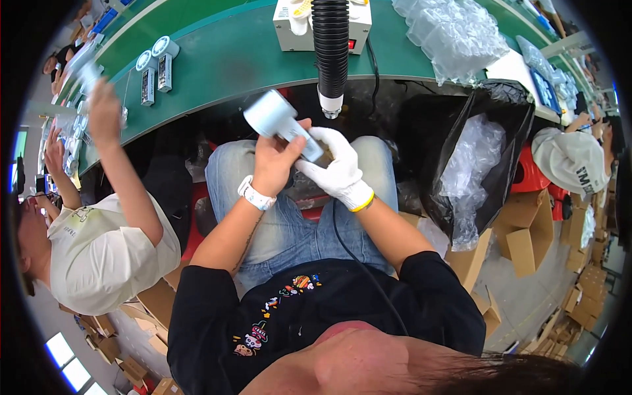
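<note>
Above my lap I hold a light-blue handheld fan (270, 112), its round drum head tilted up to the left and its handle pointing down to the right. My left hand (280, 155), bare with a white watch at the wrist, is closed round the handle just below the head. My right hand (339, 168) wears a white glove with a yellow cuff edge, its fingers closed about the handle's lower end. The fan is slightly blurred. Just beyond it hangs a black corrugated hose (330, 46) with a white nozzle (330, 104).
On the green bench (243, 49) stand two similar fans (146, 62), a white box-shaped machine (289, 36) and a heap of clear plastic packaging (454, 33). A black bag (421, 145) holding clear plastic stands at my right, near cardboard boxes (526, 224). A co-worker (112, 250) sits at my left, arm raised.
</note>
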The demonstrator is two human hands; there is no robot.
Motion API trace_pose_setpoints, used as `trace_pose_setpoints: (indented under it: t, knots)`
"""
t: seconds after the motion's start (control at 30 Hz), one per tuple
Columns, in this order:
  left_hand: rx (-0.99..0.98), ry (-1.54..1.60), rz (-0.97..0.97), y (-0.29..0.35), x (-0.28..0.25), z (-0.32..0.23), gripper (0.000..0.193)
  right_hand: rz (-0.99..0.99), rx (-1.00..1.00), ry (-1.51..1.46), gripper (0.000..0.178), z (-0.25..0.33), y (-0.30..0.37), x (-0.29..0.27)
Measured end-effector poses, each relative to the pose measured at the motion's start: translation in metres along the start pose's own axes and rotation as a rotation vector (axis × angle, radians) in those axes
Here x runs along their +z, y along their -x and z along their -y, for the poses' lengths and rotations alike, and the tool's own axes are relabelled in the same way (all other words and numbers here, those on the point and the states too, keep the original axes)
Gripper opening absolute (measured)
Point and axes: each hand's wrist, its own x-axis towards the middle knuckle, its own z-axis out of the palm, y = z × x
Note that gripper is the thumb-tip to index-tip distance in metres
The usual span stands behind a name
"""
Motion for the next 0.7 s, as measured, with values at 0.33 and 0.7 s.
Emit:
trace_pose_setpoints:
  t: [0.33, 0.7]
  knots:
    - [-0.087, -0.190, -0.048, -0.017, -0.009, -0.014, 0.066, -0.237, 0.684, -0.996, 0.057, 0.004, -0.030, -0.007]
    - [-0.254, 0.143, -0.025, -0.010, -0.024, -0.047, 0.057, 0.370, 0.745, -0.638, 0.068, -0.001, -0.012, -0.052]
